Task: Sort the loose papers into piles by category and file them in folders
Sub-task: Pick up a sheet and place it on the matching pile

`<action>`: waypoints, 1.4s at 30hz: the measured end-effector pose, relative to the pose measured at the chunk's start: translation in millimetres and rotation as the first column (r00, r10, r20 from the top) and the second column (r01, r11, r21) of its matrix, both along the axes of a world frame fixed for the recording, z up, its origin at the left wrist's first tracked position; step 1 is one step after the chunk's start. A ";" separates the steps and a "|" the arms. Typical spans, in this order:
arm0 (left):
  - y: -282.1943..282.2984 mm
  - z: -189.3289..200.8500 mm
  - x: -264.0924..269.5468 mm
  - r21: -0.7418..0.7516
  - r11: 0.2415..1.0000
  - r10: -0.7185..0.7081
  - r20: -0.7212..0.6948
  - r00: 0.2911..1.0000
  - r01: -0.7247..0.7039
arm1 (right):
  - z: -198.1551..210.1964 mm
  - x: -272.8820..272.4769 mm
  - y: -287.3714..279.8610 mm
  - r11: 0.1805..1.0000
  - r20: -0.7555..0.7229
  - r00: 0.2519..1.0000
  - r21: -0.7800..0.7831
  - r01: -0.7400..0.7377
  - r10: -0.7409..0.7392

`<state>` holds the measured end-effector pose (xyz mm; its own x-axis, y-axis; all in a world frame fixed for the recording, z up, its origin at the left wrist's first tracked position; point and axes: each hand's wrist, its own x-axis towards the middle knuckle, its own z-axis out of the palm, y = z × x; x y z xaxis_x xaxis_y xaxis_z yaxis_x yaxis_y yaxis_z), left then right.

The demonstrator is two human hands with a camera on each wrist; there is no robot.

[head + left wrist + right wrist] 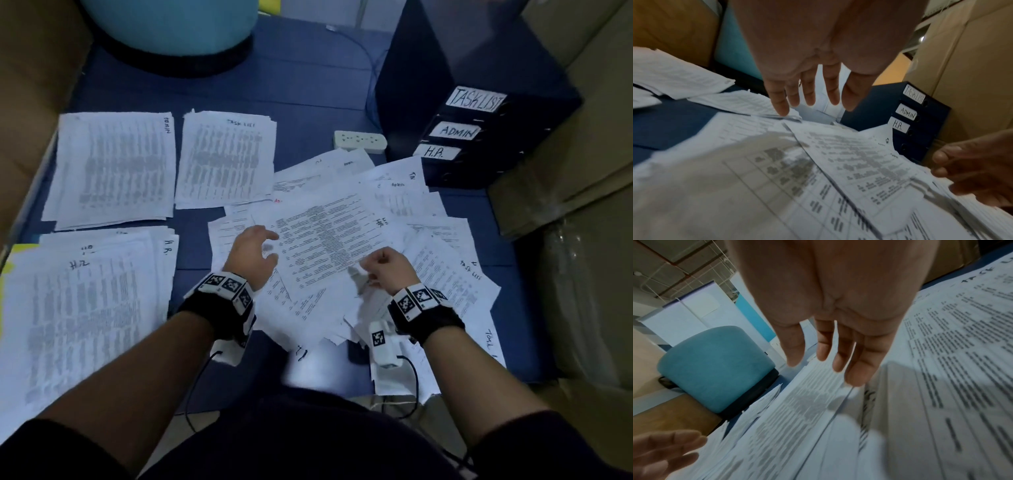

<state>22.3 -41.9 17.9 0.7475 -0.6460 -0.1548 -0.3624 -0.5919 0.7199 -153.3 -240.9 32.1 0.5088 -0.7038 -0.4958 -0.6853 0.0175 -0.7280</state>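
Note:
A loose heap of printed papers [342, 246] lies spread on the blue mat. Its top sheet [329, 240] is marked HR at one edge. My left hand [270, 246] hovers over the heap's left side with its fingers [807, 97] straight and spread, holding nothing. My right hand [373, 267] is at the top sheet's near right corner, fingers [838, 356] relaxed and pointing down at the papers, with nothing pinched. Three sorted piles lie to the left: ADMIN [113, 168], TASK LIST [226, 157] and H.R. [85, 308]. Dark folders [479, 144] labelled TASKLIST, ADMIN and H.R. are stacked at the right.
A white power strip [359, 140] lies behind the heap, its cable running back. A teal stool [171, 24] stands at the far edge. Cardboard boxes [582, 178] wall in the right side, and more cardboard [27, 102] the left. Bare blue mat [308, 85] shows beyond the piles.

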 end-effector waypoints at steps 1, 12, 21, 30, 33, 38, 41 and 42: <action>-8.0 -4.0 -3.1 0.030 0.999 -0.014 -0.015 1.000 0.015 | -2.1 0.2 -9.0 0.999 -0.033 0.999 -0.047 0.017 -0.019; -28.8 -32.4 -16.3 0.210 0.977 -0.016 -0.084 0.996 0.034 | -17.9 19.7 -65.2 0.990 -0.280 0.954 -0.119 0.077 -0.108; -28.6 -31.3 -13.0 0.221 0.974 -0.024 -0.080 0.996 0.041 | -21.4 17.7 -61.5 0.959 -0.180 0.973 -0.269 0.090 -0.141; -24.0 -22.6 -13.2 0.212 0.974 -0.049 -0.120 0.992 0.074 | -8.7 9.2 -46.7 0.894 -0.151 0.984 -0.449 0.015 -0.093; -17.7 -20.3 -13.1 0.202 0.976 -0.043 -0.154 0.987 0.074 | -4.9 6.2 -44.9 0.886 -0.142 0.985 -0.462 0.023 -0.099; -10.4 -15.7 -10.1 0.173 0.982 -0.044 -0.180 0.983 0.075 | 2.2 7.5 -34.4 0.859 -0.011 0.985 -0.491 0.146 -0.173; -7.2 -3.6 -3.9 0.075 0.997 0.021 -0.181 0.983 -0.008 | 15.3 6.1 -33.1 0.835 0.218 0.933 -0.421 0.354 -0.285; -6.1 1.3 0.1 0.045 0.998 0.044 -0.169 0.985 -0.037 | 19.8 5.4 -35.8 0.834 0.291 0.909 -0.383 0.397 -0.299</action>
